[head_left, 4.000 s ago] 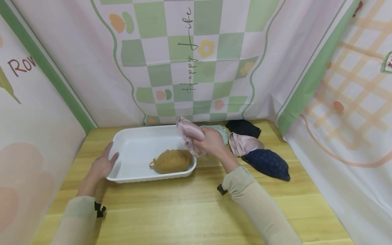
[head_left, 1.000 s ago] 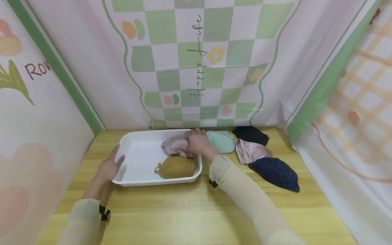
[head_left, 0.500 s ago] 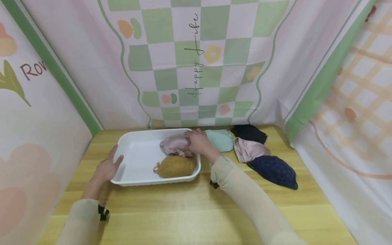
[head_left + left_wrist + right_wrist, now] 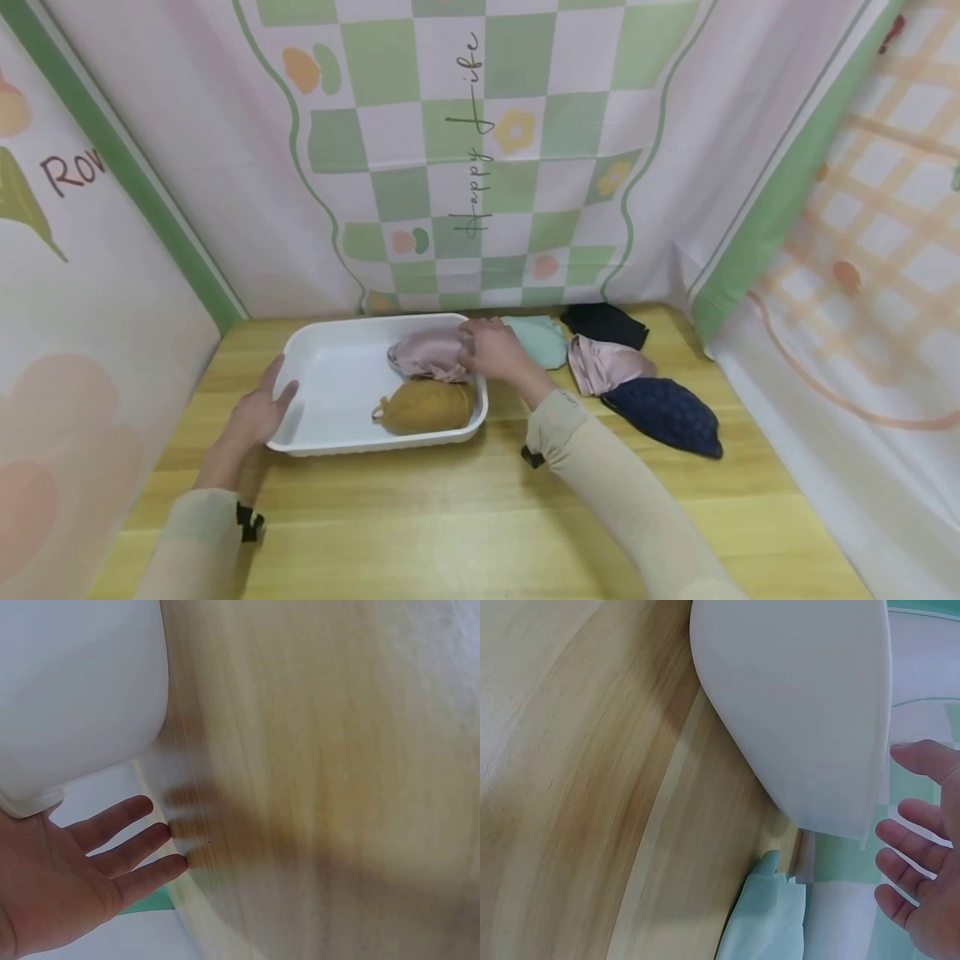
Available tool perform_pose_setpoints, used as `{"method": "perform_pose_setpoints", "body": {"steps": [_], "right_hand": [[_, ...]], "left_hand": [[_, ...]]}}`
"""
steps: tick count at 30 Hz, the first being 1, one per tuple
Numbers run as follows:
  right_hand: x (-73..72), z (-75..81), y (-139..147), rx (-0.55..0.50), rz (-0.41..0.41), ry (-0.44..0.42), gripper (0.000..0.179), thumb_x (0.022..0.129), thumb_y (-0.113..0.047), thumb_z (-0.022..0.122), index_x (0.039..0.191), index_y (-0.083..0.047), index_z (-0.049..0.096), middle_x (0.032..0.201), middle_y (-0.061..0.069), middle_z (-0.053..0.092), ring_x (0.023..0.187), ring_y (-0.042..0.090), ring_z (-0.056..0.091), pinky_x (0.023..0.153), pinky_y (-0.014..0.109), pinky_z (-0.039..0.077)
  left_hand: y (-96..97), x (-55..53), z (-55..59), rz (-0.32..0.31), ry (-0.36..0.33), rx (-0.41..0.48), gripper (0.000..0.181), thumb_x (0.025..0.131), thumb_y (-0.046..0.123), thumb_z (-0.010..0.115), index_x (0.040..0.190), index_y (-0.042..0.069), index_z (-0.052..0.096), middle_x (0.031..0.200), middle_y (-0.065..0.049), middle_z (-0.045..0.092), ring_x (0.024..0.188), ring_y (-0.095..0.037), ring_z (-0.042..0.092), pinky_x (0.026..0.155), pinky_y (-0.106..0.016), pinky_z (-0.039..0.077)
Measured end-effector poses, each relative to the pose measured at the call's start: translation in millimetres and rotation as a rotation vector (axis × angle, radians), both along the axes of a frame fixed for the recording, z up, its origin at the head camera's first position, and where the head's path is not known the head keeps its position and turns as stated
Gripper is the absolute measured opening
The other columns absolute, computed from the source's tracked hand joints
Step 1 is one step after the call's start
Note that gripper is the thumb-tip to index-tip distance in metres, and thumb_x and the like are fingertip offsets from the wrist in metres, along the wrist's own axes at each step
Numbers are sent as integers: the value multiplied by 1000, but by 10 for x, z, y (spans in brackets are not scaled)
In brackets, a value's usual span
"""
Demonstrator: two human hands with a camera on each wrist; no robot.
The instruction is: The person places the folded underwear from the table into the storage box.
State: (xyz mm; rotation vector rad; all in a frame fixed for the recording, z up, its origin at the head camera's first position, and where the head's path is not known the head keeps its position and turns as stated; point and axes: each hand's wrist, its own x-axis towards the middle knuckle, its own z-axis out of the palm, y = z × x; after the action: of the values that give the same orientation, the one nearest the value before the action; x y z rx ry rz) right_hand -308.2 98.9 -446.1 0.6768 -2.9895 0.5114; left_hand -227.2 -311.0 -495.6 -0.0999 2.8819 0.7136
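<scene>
A white rectangular tray [image 4: 330, 375] sits on the wooden table, holding two folded bras at its right end. The pink satin bra [image 4: 427, 354] lies behind the mustard bra [image 4: 427, 407], which shows a small strap loop. My left hand [image 4: 255, 414] rests on the tray's left rim, thumb over the edge; in the left wrist view its fingers [image 4: 131, 851] stretch along the outside wall. Over the right rim, beside the pink bra, is my right hand [image 4: 497, 354]. Its fingers [image 4: 911, 844] are loosely bent with nothing between them in the right wrist view.
Right of the tray lie a mint folded piece [image 4: 542, 342], a black one [image 4: 603, 323], a second pink satin bra [image 4: 611, 367] and a navy dotted one [image 4: 663, 417], the last three touching or overlapping. A patterned curtain [image 4: 450, 167] hangs behind the table [image 4: 435, 525].
Four seconds ago my right hand held the pink bra above the tray; now it lies inside behind the mustard one, let go. My right hand has since drawn slightly rightward. The left hand stays put.
</scene>
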Motion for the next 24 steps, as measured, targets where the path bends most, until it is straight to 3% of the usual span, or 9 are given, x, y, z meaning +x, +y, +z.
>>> {"method": "perform_pose_setpoints", "body": {"steps": [9,24], "right_hand": [[33,19,56,-27,-23,-10,56,91,-37,71,139,-11,57,129,9,67,118,31,57,101,49,48],[118,35,200,-161,-19,-39,57,91,-35,71,139,-7,56,129,14,67,120,32,60,103,48,49]], "left_hand": [[-6,4,-13,-1,13,-1,77,104,60,16,161,13,-8,153,-40,25,130,-66,35,108,-72,33],[1,10,6,0,-2,4,78,104,61,14,160,14,-10,154,-41,23,132,-66,33,108,-73,31]]}}
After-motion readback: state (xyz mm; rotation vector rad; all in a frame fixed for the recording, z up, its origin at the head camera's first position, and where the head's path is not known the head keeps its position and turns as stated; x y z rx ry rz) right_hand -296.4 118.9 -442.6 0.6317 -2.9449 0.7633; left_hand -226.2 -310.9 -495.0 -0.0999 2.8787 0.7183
